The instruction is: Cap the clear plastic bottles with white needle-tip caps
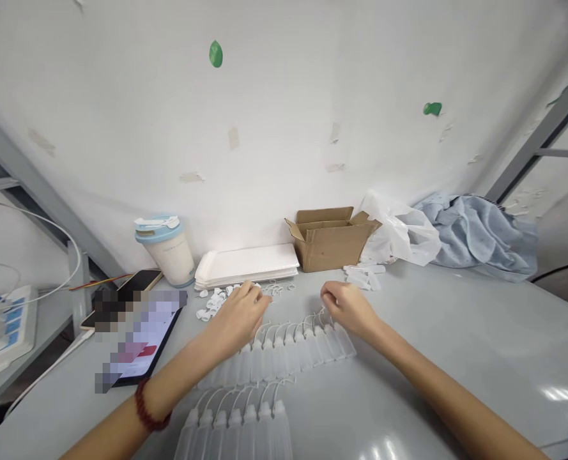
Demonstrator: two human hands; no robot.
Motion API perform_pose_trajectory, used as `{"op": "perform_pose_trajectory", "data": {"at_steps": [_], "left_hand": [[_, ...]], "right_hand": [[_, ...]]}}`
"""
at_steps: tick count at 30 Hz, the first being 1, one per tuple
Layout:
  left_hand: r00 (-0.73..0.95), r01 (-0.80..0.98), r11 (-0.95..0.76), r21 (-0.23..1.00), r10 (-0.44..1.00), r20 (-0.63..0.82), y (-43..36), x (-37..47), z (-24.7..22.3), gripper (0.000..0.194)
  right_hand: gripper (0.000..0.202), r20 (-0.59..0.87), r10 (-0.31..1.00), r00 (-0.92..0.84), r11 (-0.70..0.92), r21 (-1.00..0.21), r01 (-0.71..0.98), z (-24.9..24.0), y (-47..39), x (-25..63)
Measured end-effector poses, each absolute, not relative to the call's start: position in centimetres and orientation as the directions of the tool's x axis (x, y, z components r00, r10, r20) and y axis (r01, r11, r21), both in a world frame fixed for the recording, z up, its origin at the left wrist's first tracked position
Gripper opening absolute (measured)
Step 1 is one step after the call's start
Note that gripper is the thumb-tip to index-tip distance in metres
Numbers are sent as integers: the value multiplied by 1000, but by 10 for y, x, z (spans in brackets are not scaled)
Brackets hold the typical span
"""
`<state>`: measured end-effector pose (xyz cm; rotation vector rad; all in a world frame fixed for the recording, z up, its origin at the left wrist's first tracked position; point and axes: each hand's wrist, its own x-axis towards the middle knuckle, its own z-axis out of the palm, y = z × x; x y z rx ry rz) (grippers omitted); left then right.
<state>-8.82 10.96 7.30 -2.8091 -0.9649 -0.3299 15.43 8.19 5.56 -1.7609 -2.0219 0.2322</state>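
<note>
My left hand [243,313] is above the table, beside a pile of small white plastic caps [210,305] and some thin white loops [280,289]. Its fingers are bent and close together, and their tips are hidden. My right hand [348,308] is closed, with curled fingers at the right end of a row of clear, flat plastic tubes [303,351]. Each tube carries a thin white cord loop at its neck. Whatever is between the right fingertips is too small to make out. A second row of similar tubes [236,434] lies nearer to me.
Behind my hands are a stack of white envelopes [248,262], an open cardboard box [334,246] and loose clear plastic pieces [364,278]. A lidded cup [168,252] and two phones [144,345] are at left. A plastic bag [399,230] and blue cloth [480,236] lie right.
</note>
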Motion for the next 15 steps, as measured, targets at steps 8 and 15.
{"op": "perform_pose_trajectory", "data": {"at_steps": [8,15], "left_hand": [[774,582,-812,42,569,277,138,-80,51,27],[631,602,-724,337,690,355,124,-89,60,20]], "right_hand": [[26,166,974,157,-136,-132,982,62,105,210],[28,92,980,174,-170,-51,984,61,107,219]]}}
